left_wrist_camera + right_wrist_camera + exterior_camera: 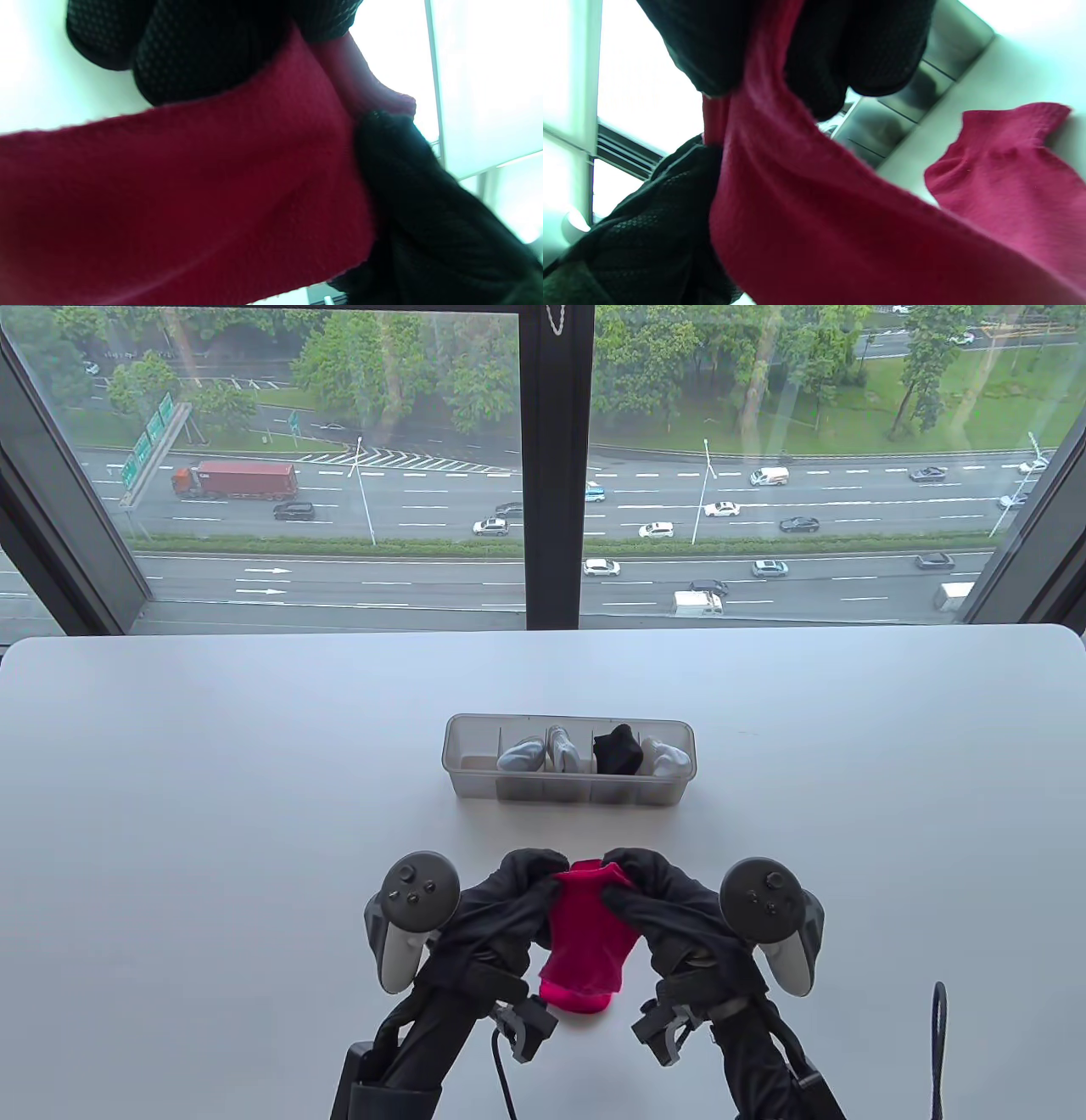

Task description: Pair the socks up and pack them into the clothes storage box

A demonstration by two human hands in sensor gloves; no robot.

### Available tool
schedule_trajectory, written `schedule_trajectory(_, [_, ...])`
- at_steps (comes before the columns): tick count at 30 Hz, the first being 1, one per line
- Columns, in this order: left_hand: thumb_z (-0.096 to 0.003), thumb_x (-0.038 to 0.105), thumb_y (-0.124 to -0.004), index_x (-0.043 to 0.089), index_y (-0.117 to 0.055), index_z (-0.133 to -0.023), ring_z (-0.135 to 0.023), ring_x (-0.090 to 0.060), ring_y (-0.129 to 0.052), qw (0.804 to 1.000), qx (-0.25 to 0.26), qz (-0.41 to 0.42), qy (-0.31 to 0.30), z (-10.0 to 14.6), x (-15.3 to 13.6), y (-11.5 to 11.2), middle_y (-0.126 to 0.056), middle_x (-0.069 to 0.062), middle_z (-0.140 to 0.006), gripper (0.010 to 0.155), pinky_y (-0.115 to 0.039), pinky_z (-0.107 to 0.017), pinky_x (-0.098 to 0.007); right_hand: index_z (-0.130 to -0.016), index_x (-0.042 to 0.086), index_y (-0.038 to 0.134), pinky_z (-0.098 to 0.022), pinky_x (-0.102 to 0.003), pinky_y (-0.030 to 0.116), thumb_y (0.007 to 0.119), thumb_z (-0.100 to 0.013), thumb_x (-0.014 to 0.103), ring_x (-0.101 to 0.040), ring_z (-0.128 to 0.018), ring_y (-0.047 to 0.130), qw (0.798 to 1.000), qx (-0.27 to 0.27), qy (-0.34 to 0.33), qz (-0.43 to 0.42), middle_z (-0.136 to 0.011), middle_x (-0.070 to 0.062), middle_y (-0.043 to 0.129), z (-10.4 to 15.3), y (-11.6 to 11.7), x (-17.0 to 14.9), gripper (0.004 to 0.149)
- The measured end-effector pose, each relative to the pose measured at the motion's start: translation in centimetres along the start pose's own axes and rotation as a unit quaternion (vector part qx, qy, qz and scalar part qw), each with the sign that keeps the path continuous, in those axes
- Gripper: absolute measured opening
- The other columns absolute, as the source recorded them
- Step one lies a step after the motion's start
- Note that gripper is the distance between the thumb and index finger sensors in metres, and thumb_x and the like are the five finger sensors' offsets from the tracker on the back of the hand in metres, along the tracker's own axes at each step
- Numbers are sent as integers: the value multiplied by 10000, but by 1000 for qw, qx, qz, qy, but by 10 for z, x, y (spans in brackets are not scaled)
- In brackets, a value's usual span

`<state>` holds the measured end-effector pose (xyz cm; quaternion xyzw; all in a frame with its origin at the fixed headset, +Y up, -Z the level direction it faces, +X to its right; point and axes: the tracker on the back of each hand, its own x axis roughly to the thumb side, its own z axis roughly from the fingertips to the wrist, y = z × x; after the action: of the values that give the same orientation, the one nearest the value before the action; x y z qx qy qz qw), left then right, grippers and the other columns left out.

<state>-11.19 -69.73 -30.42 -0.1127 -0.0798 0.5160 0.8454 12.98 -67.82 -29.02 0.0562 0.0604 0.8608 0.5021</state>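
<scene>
The red sock point(585, 933) is held up by its cuff just in front of the clothes storage box point(569, 796), with its toe end hanging toward the table point(212, 780). The cuff is pinched on one side by the left hand point(517, 891) and on the other by the right hand point(653, 895). A second red sock point(1014, 178) is seen lying flat on the table near the box. Inside the box, a grey pair point(519, 755), a white pair point(563, 748), a black pair point(617, 750) and another white pair point(664, 756) are packed in separate compartments, the leftmost compartment beside them.
</scene>
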Motion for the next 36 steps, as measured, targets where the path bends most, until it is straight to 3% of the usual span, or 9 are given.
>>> schedule_trajectory(7, [-539,270,-713,126,-712,-908,-332,-254,-1052,978,-63,-130,152,-57,-35,-42,-994,-139,-600,396,-854,-408,-518,-1083,72,469,-569,-392,826,797,-545,361,-73,-546,938,947,45,222,230,-776,-77,868,-52,31,-49,693])
schedule_trajectory(10, [-544,270,-699,125,-694,-916,-338,-244,-1040,962,-104,-191,166,-66,-46,-63,-979,-132,-614,400,-847,-408,-513,-1073,51,491,-550,-367,836,788,-523,421,-44,-501,928,903,68,253,342,-740,-19,867,-65,43,-67,726])
schedule_trajectory(14, [-538,294,-697,135,-667,-949,-355,-233,-1035,959,-103,-213,154,-61,-43,-66,-971,-121,-644,442,-844,-396,-507,-1042,187,586,-534,-382,813,784,-542,401,-58,-489,896,894,54,230,380,-715,7,832,-61,49,-68,578])
schedule_trajectory(18, [-514,388,-734,176,-501,-1051,-570,-345,-932,967,-18,-209,147,-44,-37,-37,-823,-190,-825,622,-706,-569,-594,-954,283,674,-536,-391,804,784,-535,385,-71,-493,899,915,49,203,344,-710,-16,848,-53,42,-70,446])
schedule_trajectory(22, [-493,525,-681,209,-295,-1121,-1060,-454,-512,984,-42,-125,123,-36,-42,-13,-408,-194,-1161,802,-442,-758,-677,-940,331,681,-573,-419,791,798,-520,370,-100,-516,906,954,60,119,270,-722,-24,859,-46,34,-54,438])
schedule_trajectory(26, [-514,508,-675,100,-523,-1081,-1021,-505,-588,987,-109,3,114,-35,-48,-7,-531,-253,-1132,715,-474,-739,-688,-956,382,639,-634,-408,768,781,-539,394,-80,-574,893,969,73,57,230,-769,15,836,-41,34,-30,440])
schedule_trajectory(28, [-546,315,-657,138,-731,-925,-798,-430,-904,994,-58,17,90,-34,-43,-3,-855,-211,-932,425,-659,-660,-638,-967,382,627,-635,-406,773,780,-541,394,-76,-580,897,974,51,32,218,-775,18,838,-38,33,-26,453])
schedule_trajectory(32, [-544,266,-649,138,-710,-941,-672,-373,-1013,997,38,-23,66,-29,-32,9,-969,-189,-792,422,-741,-610,-592,-990,289,630,-639,-406,784,791,-529,395,-71,-587,913,975,-7,-8,222,-781,18,847,-34,17,-20,500])
schedule_trajectory(36, [-548,271,-636,157,-677,-993,-724,-383,-989,999,22,-17,41,-29,-36,13,-950,-177,-837,462,-717,-629,-605,-882,355,760,-691,-473,727,832,-495,366,-142,-689,926,988,98,-61,105,-826,18,867,-34,7,-14,394])
